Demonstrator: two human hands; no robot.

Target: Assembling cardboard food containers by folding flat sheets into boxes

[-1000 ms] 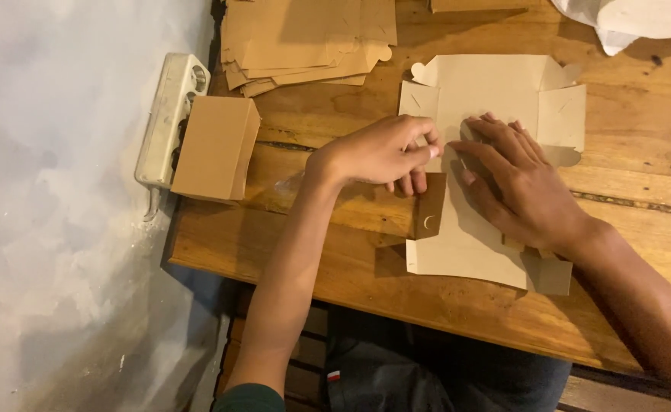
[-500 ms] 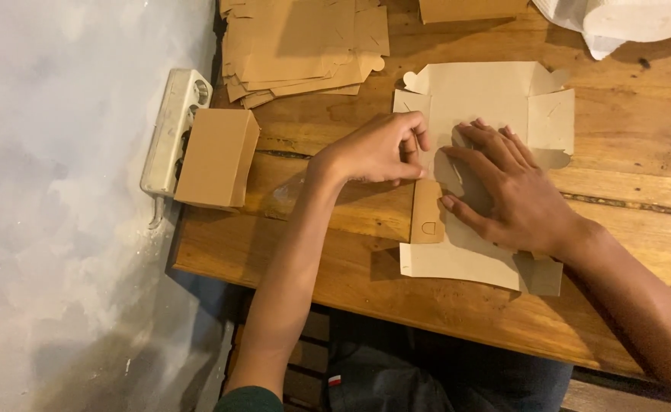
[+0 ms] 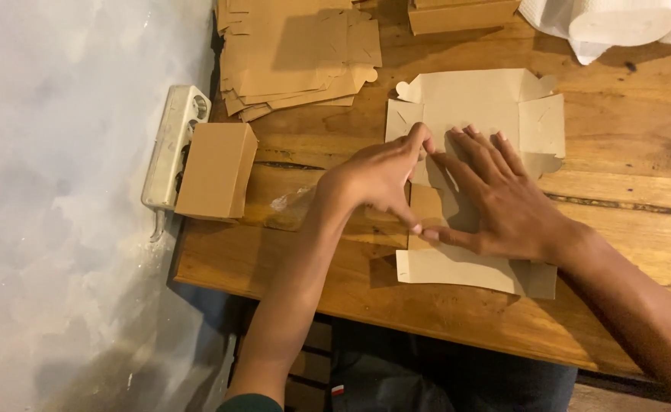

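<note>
A flat, unfolded tan cardboard box blank (image 3: pixel 469 103) lies on the wooden table (image 3: pixel 618 206). My left hand (image 3: pixel 377 179) rests on the blank's left edge, thumb and fingers pinching a folded side flap (image 3: pixel 425 207). My right hand (image 3: pixel 503 202) lies spread flat on the middle of the blank, pressing it down, with its thumb meeting my left thumb. Both hands cover the blank's centre.
A folded brown box (image 3: pixel 215 169) stands near the table's left edge beside a white power strip (image 3: pixel 174 145). A stack of flat blanks (image 3: pixel 297 49) lies at the back. Another box (image 3: pixel 461 14) and white paper rolls (image 3: pixel 618 21) sit at the far edge.
The left side flap has been folded further over the blank. My right hand slid up the blank and spread flatter; my left hand moved with the flap.
</note>
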